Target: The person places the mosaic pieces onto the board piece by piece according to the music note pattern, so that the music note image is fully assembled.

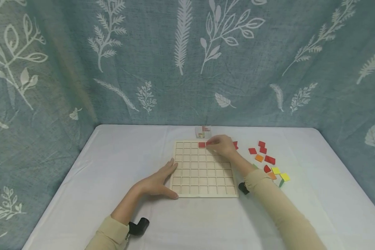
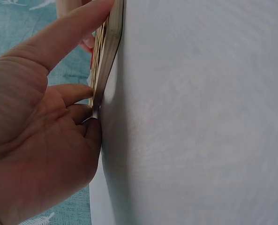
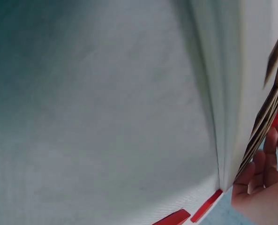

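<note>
A pale wooden grid board [image 1: 203, 172] lies flat on the white table. One red square tile [image 1: 201, 144] sits in a cell of its far row. My right hand [image 1: 222, 146] is over that row and pinches a second red tile [image 3: 275, 121] just right of the first, its fingertips low at the grid. My left hand [image 1: 156, 182] rests against the board's left side, thumb at the near corner and fingers spread along the edge. In the left wrist view, the thumb and fingertips touch the board's rim [image 2: 111, 47].
Several loose tiles lie right of the board: red [image 1: 270, 160], orange [image 1: 259, 158], yellow [image 1: 275, 170] and green [image 1: 281, 182], partly behind my right arm. A small clear case or card [image 1: 203, 132] with a coloured print lies beyond the board. A patterned teal curtain [image 1: 162, 69] hangs behind the table.
</note>
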### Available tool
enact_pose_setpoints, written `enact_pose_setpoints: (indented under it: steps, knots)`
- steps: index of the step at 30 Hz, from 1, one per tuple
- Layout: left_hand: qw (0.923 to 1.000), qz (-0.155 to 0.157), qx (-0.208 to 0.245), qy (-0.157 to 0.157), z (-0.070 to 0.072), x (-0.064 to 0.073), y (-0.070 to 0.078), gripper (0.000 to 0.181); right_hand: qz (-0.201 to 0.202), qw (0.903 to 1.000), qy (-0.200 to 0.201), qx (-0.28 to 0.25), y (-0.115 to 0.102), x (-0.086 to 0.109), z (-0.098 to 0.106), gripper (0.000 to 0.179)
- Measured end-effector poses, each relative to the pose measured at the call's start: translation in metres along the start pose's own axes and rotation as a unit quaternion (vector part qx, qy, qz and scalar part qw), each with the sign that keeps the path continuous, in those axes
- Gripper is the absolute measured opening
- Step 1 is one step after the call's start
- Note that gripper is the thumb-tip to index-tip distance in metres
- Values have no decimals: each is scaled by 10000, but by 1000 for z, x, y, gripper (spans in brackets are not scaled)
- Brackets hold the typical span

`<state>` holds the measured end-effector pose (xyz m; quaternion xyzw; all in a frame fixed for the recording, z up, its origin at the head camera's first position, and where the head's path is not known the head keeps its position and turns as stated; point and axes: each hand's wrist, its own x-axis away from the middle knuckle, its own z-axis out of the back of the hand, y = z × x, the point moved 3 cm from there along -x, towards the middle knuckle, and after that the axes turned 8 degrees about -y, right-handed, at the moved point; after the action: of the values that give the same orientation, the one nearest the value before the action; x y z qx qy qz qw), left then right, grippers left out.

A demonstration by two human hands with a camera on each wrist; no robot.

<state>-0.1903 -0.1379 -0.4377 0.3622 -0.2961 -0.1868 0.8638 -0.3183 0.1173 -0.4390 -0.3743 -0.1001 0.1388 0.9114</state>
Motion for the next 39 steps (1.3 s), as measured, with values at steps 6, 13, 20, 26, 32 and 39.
enact_pose_setpoints:
  steps: [6, 13, 20, 26, 32, 39]
  knots:
    - [10000, -7, -36, -18, -1, 2, -1, 114, -96, 9999, -76, -36, -5, 6, 0, 29]
    - [10000, 43, -60, 6, -3, 0, -1, 114, -67, 9998, -144, 79, -4, 10, 2, 26]
    - [10000, 38, -53, 13, -6, -1, -2, 115, -304, 9994, 97, -123, 5, 24, 26, 30]
    - [10000, 16, -94, 16, -4, 0, -4, 115, -773, 9966, 264, -75, 25, 39, 52, 30]
    - [9999, 21, -117, 28, -3, -1, -5, 116, -1303, 9914, 36, -74, 45, 49, 58, 33]
    - [9999, -21, -138, 23, -3, -3, -5, 116, -1456, 9892, 10, 139, 53, 51, 54, 38]
